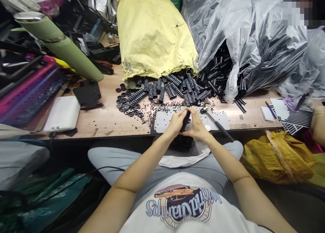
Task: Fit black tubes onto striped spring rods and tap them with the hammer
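Two hands (pixel 176 122) (pixel 197 125) angled inward around black piece (pixel 186 120)

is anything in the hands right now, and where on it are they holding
Yes: both hands hold a slim black rod-like piece, fingers at its upper end and along its sides.

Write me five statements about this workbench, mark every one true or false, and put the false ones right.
1. The left hand and right hand are both on a black piece. True.
2. The hammer lies to the left of both hands. False: it lies to their right.
3. Patterned cylinders lie at the near end of the yellow sack. True.
4. The black discs are inside the pink basket. False: they lie on the table.
5. The clear plastic bag has black pieces in it. True.
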### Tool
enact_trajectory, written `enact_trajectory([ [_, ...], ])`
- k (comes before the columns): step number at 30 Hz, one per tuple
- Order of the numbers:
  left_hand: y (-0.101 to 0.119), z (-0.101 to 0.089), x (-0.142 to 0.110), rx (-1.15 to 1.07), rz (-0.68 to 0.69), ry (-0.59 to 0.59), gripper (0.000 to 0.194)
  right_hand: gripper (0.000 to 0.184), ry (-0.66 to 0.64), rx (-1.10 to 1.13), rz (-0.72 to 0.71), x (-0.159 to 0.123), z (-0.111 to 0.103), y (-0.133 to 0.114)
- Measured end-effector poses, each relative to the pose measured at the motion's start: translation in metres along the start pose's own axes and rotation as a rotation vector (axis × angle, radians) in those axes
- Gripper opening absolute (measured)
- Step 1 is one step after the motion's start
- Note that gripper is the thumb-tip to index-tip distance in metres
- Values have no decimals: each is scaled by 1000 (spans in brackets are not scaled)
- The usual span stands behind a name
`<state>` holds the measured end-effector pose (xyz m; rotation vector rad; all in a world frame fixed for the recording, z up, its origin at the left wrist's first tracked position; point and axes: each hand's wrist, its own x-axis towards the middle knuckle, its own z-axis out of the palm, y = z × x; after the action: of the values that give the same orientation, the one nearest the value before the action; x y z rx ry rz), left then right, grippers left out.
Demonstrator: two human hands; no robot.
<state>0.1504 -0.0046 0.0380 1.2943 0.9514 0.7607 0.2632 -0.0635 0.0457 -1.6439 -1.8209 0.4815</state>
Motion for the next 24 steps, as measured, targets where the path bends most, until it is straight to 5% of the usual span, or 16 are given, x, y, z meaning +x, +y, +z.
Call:
enact_trajectory([
  [4,-28,1,-3,714,415,11,48,84,31,-99,90,-4,13,13],
  [8,-43,-7,0,1077,554,-115,44,78,57,-360,280,-27,-8,36],
  [12,-41,-19,3,1227,643,-175,42,32,99,-697,632,-55,-51,56],
  [15,-36,-22,1,1273,666,-183,42,28,24,-594,684,-65,-69,49],
  [20,-34,-21,-2,1281,655,-183,44,39,127,-354,531,-66,-54,13],
  [24,-36,-13,-6,1300,608,-168,46,31,-79,-516,575,-62,-41,-1],
])
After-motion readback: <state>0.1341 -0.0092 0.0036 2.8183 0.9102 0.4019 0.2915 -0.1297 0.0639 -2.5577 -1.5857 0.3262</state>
